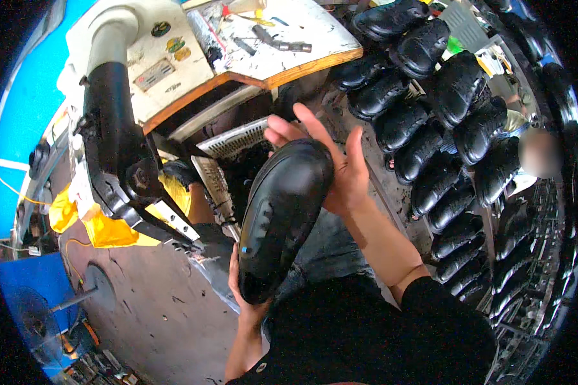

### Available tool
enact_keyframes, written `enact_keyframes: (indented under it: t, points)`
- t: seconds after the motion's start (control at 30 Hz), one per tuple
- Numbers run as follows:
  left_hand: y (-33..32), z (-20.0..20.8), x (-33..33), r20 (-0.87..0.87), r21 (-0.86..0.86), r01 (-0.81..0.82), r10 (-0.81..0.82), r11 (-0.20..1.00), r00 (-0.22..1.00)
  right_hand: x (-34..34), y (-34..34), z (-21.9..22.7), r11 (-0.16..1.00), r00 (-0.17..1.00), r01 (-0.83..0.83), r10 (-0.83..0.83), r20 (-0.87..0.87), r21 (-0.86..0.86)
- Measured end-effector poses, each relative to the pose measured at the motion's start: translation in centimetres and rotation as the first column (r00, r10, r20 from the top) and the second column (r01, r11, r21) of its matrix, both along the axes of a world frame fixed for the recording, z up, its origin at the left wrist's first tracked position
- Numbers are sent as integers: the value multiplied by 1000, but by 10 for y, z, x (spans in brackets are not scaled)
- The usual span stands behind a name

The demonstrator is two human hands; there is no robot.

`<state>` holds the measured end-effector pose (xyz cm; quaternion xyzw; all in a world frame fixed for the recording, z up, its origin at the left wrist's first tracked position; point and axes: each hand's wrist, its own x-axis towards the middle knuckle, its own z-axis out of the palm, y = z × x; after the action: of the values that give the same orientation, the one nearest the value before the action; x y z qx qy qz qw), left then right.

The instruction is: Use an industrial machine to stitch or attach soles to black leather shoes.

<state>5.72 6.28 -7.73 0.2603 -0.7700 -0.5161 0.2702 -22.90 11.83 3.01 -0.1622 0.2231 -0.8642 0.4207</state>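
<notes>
A black leather shoe (286, 212) is tilted in front of my lap, its rounded toe up and to the right. A small blue mark shows on its left side. My left hand (239, 282) grips the lower end, with most of its fingers hidden under the shoe. Beside the toe, my right hand (347, 170) is open, thumb and fingers spread. Part of that palm is behind the shoe, and I cannot tell whether it touches. Left of the shoe hangs the black arm of a machine (112, 141).
A worktable (315, 32) with a wooden edge and scattered tools stands ahead. Below it is a pale plastic crate (228, 141). Several black shoes (424, 138) fill the rack at right. Yellow plastic (112, 228) and a floor fan (38, 314) are at left.
</notes>
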Motion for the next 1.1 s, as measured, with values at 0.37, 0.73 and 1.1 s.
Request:
enact_keyframes:
  t: [0.37, 0.73, 1.1]
  points:
    - [8, -1, -6, -274, -386, -147, 39, 910, 961, 5, 4, 13, 998, 993, -66, 66, -99, 3]
    - [-38, -25, 65, -109, 978, 131, -136, 164, 985, 5, 52, -63, 940, 876, -159, 275, -396, 300]
    - [-78, 116, -48, 197, -282, 134, -79, 950, 977, 74, 21, -57, 837, 893, 64, 195, -406, 543]
